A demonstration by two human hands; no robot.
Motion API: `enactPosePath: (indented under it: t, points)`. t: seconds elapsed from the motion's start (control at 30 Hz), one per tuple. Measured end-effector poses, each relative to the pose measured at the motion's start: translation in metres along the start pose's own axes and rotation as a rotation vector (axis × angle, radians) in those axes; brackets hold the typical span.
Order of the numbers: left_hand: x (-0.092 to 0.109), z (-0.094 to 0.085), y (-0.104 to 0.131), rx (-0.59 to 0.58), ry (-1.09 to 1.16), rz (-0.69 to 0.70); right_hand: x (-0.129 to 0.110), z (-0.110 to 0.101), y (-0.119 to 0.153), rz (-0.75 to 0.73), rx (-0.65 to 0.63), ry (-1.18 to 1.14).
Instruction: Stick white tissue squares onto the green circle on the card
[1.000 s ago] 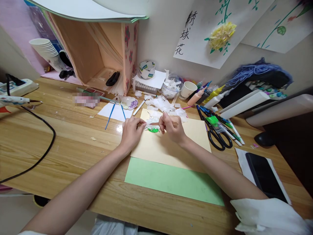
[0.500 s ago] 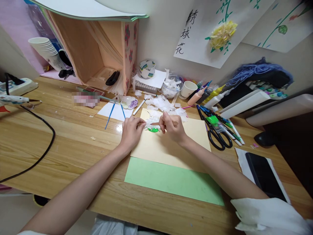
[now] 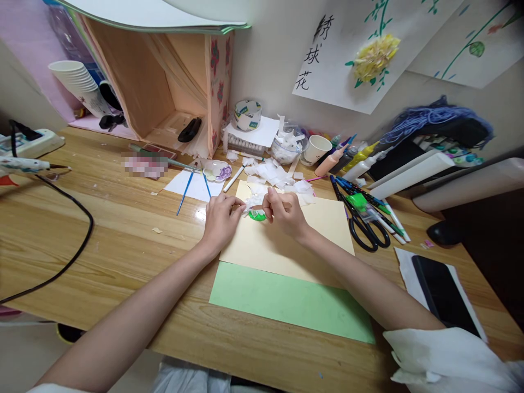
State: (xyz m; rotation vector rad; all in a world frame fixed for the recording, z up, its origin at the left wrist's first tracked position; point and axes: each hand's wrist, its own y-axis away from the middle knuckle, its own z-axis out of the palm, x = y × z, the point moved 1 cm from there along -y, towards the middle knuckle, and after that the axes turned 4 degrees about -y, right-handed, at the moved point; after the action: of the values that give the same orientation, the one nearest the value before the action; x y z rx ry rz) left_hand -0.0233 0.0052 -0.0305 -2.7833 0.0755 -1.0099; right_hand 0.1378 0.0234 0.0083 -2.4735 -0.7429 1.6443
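My right hand [image 3: 286, 215] is closed around a brown pencil [image 3: 257, 207], its tip pointing left at a bunch of crinkled white paper [image 3: 252, 201]. My left hand [image 3: 222, 218] rests at the left edge of the cream sheet [image 3: 311, 240], thumb and forefinger pinched on the near end of that white paper. Just below the pencil tip is a bright green patch [image 3: 257, 216] on the sheet, partly covered by the paper. Under the cream sheet, a light green sheet [image 3: 286, 305] sticks out towards me.
White paper scraps [image 3: 272, 172] lie behind my hands, near a clear bowl [image 3: 290, 144] of strips and a paper cup [image 3: 316, 149]. At right are scissors [image 3: 368, 234], pens and a phone [image 3: 444, 295]. A glue gun [image 3: 24, 164] with a black cord lies left.
My right hand has shifted slightly with the pencil, and more of the green patch shows below the white paper. My left hand keeps nearly the same place.
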Motion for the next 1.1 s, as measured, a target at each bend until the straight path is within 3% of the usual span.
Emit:
enactPosePath:
  t: [1.1]
  points:
    - [-0.0010, 0.0016, 0.0012, -0.016, -0.044, 0.019, -0.0002, -0.0026, -0.0028, 0.041, -0.023, -0.003]
